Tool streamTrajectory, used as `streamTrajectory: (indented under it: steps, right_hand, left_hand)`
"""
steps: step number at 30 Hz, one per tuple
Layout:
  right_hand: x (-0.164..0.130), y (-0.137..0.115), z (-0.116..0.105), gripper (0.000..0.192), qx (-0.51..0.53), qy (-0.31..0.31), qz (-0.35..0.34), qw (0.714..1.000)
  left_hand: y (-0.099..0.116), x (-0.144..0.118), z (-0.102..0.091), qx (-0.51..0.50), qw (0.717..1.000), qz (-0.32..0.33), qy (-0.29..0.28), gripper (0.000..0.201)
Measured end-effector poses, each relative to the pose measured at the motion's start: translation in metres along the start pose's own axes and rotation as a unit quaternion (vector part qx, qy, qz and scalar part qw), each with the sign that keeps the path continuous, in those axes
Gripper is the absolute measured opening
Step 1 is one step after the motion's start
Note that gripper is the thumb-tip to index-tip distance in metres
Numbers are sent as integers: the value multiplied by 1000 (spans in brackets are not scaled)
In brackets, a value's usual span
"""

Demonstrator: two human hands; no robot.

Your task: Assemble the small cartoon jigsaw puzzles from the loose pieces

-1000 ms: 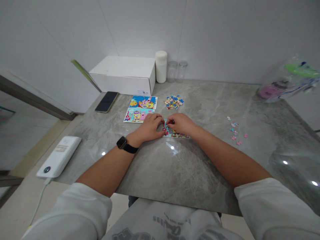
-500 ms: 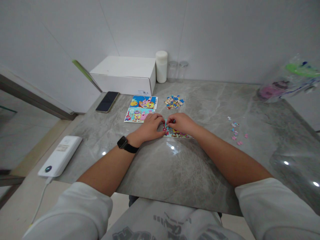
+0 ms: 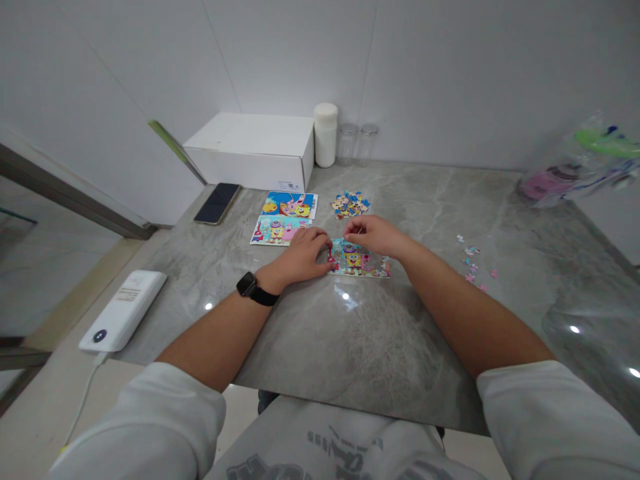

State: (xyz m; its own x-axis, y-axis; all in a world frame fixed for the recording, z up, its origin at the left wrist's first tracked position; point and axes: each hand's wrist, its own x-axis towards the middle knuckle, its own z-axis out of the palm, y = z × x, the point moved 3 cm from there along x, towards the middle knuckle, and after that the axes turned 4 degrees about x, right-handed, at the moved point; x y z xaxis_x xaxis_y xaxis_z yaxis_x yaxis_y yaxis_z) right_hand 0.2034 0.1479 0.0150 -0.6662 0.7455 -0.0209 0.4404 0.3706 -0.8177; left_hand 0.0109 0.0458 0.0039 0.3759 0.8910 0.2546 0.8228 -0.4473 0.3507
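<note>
Pressing down on the left edge of the small colourful cartoon jigsaw puzzle (image 3: 359, 259): left hand (image 3: 303, 252), fingers curled, fingertips on the puzzle. The puzzle lies flat on the grey marble-look table (image 3: 350, 333), mid-table in front of the person. Right hand (image 3: 376, 235) hovers over the puzzle's far edge, thumb and forefinger pinched; can't tell if a piece is between them. Heap of loose multicoloured puzzle pieces (image 3: 349, 204) sits just beyond. Two finished cartoon puzzle pictures (image 3: 284, 217) lie left of that. Scattered pink and white pieces (image 3: 473, 263) well off to the right.
</note>
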Motion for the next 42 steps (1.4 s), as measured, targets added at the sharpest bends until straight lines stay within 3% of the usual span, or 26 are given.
streamTrajectory:
  steps: [7, 14, 30, 36, 42]
  right_hand:
    - [0, 0, 6, 12, 109, -27, 14, 994]
    - [-1, -5, 9, 14, 148, -33, 23, 988]
    - [-2, -9, 7, 20, 200, -36, 12, 979]
    - [0, -5, 5, 16, 160, -18, 1, 987]
    - [-2, -10, 8, 13, 152, -43, 0, 987]
  left_hand:
    - [-2, 5, -4, -81, 995, -14, 52, 20]
    - [-9, 7, 1, -146, 985, -38, 84, 7]
    - [-9, 8, -2, -171, 979, -66, 87, 12]
    - [-7, 9, -4, -178, 977, -65, 96, 17]
    - [-5, 9, -3, -167, 979, -65, 99, 17]
